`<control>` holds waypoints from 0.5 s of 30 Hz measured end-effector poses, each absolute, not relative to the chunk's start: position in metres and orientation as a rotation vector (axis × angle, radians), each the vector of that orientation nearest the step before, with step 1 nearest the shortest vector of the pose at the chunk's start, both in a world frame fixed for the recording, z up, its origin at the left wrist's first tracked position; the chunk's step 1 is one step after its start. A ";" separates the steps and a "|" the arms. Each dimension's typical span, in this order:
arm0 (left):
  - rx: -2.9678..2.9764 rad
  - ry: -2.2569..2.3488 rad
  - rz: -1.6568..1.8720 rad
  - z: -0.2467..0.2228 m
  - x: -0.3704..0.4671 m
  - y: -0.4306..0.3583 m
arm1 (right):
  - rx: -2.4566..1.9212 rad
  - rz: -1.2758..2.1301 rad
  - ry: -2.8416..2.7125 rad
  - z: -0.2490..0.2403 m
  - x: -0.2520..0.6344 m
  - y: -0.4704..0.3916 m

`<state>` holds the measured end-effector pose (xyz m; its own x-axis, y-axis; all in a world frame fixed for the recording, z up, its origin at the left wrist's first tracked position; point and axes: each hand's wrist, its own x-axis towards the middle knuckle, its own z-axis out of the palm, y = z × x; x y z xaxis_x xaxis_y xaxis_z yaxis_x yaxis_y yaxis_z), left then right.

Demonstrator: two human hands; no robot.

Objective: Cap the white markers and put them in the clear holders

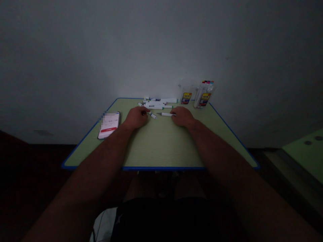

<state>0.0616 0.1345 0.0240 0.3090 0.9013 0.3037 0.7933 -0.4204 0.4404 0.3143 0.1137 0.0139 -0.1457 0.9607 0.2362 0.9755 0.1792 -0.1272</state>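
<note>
My left hand (137,117) rests on the green table (161,144), its fingers closed at the near side of the marker pile. A short white piece with a dark band (152,115) sticks out to the right of those fingers; how they grip it is hard to make out. Opposite, my right hand (182,116) is closed around the right end of a white marker (166,114), whose grey tip points left. Behind both hands lie several white markers (153,107), some with green ends.
Two clear plastic cases with yellow labels stand at the back right, one looking bare (186,95), the other (205,95) holding colour-capped markers. A phone (109,125) lies at the left edge. A grey wall (161,43) rises behind.
</note>
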 end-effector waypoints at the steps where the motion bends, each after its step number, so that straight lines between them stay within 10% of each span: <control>1: 2.379 1.537 0.748 0.023 0.062 0.135 | -1.874 -0.068 -2.183 0.015 0.316 0.112; 15: 2.633 1.365 0.570 0.017 0.067 0.136 | -1.897 0.172 -2.011 0.025 0.317 0.105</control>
<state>0.0675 0.1359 0.0166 0.5222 0.8080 0.2728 0.7622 -0.5857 0.2758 0.3167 0.1047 0.0253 -0.0258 0.9831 0.1812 0.9381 0.0864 -0.3354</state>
